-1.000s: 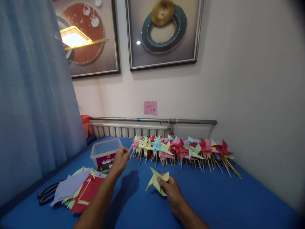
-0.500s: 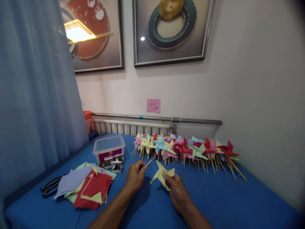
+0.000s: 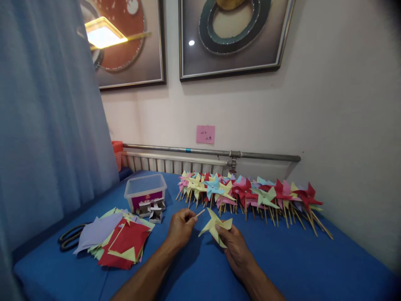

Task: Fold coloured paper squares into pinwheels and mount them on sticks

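Observation:
My left hand (image 3: 181,226) is closed around a thin wooden stick (image 3: 199,213) whose tip points right. My right hand (image 3: 235,249) pinches a folded yellow paper pinwheel (image 3: 214,226) just right of that tip. Both hands hover low over the blue table (image 3: 307,267), a little in front of a long row of finished paper pinwheels (image 3: 250,194) in red, pink, yellow, green and blue on sticks.
A clear plastic box (image 3: 144,192) stands at the back left with small metal pieces (image 3: 152,211) before it. A stack of coloured paper squares (image 3: 115,240) lies on the left, black scissors (image 3: 70,236) beside it. A radiator pipe (image 3: 213,152) runs along the wall; a curtain (image 3: 46,125) hangs left.
My left hand came back from near the plastic box with the stick and now holds it close to the yellow pinwheel. My right hand stayed on the pinwheel. The view tilted down slightly.

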The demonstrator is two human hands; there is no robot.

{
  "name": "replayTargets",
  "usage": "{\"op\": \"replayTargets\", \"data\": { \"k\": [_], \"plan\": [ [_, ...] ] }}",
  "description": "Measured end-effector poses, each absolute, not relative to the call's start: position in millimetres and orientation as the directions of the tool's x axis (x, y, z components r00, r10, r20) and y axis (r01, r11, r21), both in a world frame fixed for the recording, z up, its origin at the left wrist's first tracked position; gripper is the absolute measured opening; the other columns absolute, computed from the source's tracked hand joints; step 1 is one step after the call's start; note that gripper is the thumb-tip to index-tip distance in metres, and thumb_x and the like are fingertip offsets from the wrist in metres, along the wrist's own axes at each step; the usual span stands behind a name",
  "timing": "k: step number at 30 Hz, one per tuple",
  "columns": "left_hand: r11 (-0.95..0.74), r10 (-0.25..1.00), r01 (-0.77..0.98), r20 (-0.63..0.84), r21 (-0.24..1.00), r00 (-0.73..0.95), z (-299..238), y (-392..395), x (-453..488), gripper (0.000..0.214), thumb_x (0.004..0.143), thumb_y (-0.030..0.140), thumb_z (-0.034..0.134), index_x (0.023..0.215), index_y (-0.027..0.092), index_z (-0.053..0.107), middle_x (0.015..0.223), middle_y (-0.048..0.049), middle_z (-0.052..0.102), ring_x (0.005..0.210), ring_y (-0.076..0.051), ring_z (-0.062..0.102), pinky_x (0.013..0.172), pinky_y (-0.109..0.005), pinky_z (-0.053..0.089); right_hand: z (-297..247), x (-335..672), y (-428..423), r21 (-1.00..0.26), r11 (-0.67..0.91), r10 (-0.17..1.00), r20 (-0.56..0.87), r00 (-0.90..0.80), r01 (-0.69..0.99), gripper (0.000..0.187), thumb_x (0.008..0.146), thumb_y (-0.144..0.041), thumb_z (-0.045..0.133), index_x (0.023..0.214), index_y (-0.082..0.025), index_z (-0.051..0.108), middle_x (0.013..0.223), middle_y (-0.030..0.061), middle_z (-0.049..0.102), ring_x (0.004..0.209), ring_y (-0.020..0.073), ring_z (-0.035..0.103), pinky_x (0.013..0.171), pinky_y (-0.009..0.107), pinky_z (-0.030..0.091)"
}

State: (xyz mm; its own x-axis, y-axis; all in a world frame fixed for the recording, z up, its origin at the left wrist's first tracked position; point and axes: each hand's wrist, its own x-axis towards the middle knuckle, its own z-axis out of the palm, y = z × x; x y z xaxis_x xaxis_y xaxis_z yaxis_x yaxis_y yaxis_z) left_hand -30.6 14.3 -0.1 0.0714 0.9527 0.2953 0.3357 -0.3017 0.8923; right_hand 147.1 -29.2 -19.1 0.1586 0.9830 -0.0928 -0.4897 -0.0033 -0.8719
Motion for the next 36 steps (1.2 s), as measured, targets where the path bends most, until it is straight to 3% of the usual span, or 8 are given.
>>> {"op": "replayTargets", "data": {
  "k": [8, 15, 27, 36],
  "plan": [
    [-0.225, 0.974, 0.288, 0.204, 0.931, 0.103, -4, 17, -31, 0.019, 0.084, 0.031, 0.058, 0.073, 0.018, 0.067, 0.059, 0.0023, 0.053, 0.057, -0.013, 0.046, 0.058, -0.026, 0.034, -16, 147, -32, -0.877, 0.003, 0.99, -0.064, 0.123, -0.48, 0.04, 0.059, -0.037, 0.092, 0.088, -0.018, 0.072, 0.08, 0.006, 0.078, 0.076, 0.0273, 0.074, 0.065, 0.035, 0.056],
    [-0.262, 0.964, 0.36, 0.225, 0.896, 0.141, -5, 14, -30, 0.016, 0.082, 0.027, 0.059, 0.072, 0.018, 0.068, 0.063, 0.0003, 0.06, 0.062, -0.015, 0.051, 0.06, -0.026, 0.036, -13, 145, -33, -0.878, -0.013, 0.99, -0.078, 0.116, -0.478, 0.04, 0.058, -0.038, 0.092, 0.085, -0.019, 0.07, 0.076, 0.0053, 0.077, 0.076, 0.028, 0.074, 0.064, 0.034, 0.054],
    [-0.202, 0.944, 0.287, 0.108, 0.936, 0.312, -18, 8, -17, 0.019, 0.073, 0.028, 0.055, 0.074, 0.016, 0.07, 0.064, -0.0005, 0.063, 0.059, -0.013, 0.049, 0.055, -0.024, 0.035, -37, 144, -18, -0.9, 0.042, 0.973, -0.062, 0.223, -0.434, 0.053, 0.049, -0.042, 0.095, 0.089, -0.019, 0.068, 0.069, -0.0006, 0.072, 0.063, 0.0204, 0.067, 0.059, 0.03, 0.05],
    [-0.151, 0.945, 0.257, 0.063, 0.955, 0.321, -17, 6, -16, 0.017, 0.072, 0.029, 0.056, 0.072, 0.016, 0.066, 0.06, 0.0012, 0.058, 0.053, -0.012, 0.045, 0.052, -0.024, 0.033, -29, 143, -26, -0.91, 0.035, 0.982, -0.046, 0.184, -0.412, 0.044, 0.056, -0.037, 0.093, 0.087, -0.019, 0.068, 0.067, -0.0024, 0.07, 0.06, 0.0156, 0.062, 0.059, 0.027, 0.048]
  ]
}}
